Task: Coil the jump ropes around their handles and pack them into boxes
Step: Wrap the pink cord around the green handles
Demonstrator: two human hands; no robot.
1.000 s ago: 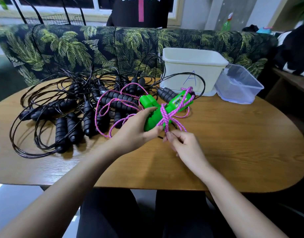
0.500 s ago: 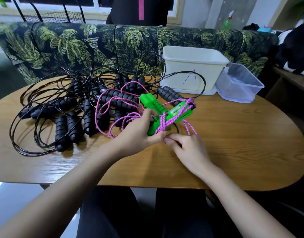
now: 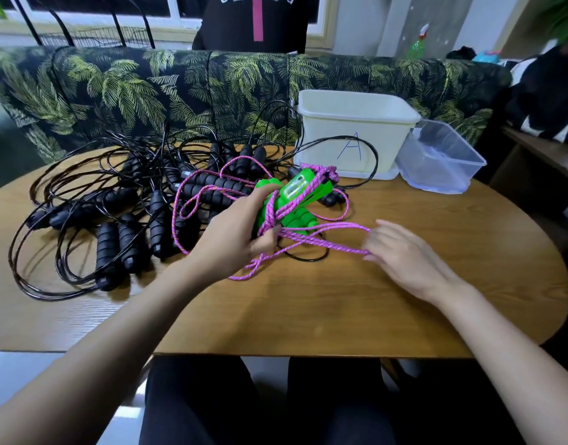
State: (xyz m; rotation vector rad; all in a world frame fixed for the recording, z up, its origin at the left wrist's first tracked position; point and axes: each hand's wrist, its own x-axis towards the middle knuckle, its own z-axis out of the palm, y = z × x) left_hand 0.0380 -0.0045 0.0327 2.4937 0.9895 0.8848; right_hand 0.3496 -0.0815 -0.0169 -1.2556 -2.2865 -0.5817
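Note:
My left hand grips the two green handles of a jump rope over the middle of the table. A pink braided rope is wrapped a few turns around them. Loose pink loops trail to the left and toward me. My right hand is blurred to the right of the handles and pinches strands of the pink rope, which run taut from the handles to its fingers. A tangled pile of black jump ropes with ribbed black handles lies on the left half of the table.
A white box marked "A" stands at the table's far edge, with a clear plastic box to its right. A leaf-patterned sofa runs behind the wooden table. A person in black stands behind the sofa.
My right hand has moved right, away from the handles, drawing pink strands out taut. My left hand has turned the green handles, and more pink loops hang loose near it.

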